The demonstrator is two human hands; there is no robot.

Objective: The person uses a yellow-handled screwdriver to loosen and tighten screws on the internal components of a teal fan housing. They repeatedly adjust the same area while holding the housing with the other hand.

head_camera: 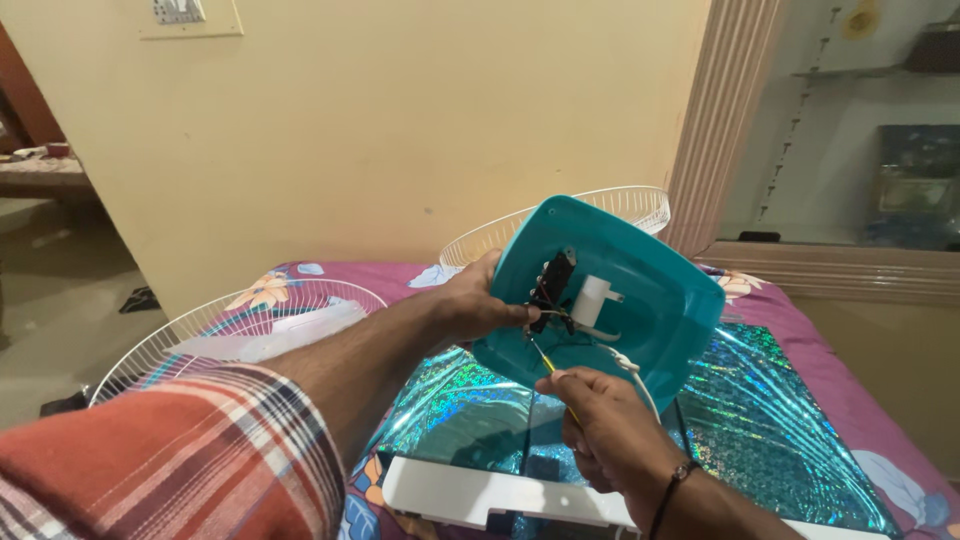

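Head view, teal cover: The teal plastic cover [640,300] is held up in the air over the bed, tilted, with its hollow inside facing the person.
Head view, left hand: The left hand [475,300] is closed on the cover's left edge, thumb inside near the black part [553,285].
Head view, right hand: The right hand [610,435] is below the cover. Its fingers are pinched shut on a thin yellow tool [548,365] whose tip points up at the black part and the little wires there.
Head view, how it feels: The cover looks light and stiff, smooth and a bit slippery. The rim looks like the best place to hold it. The wires and the white piece [592,300] look easy to break, so keep fingers off them.
Head view, things around: A white cord [630,370] hangs from the cover. A shiny sheet [770,400] lies on the bed. Two white wire grilles [180,335] [620,205] and a long white plastic piece [480,495] are close by.
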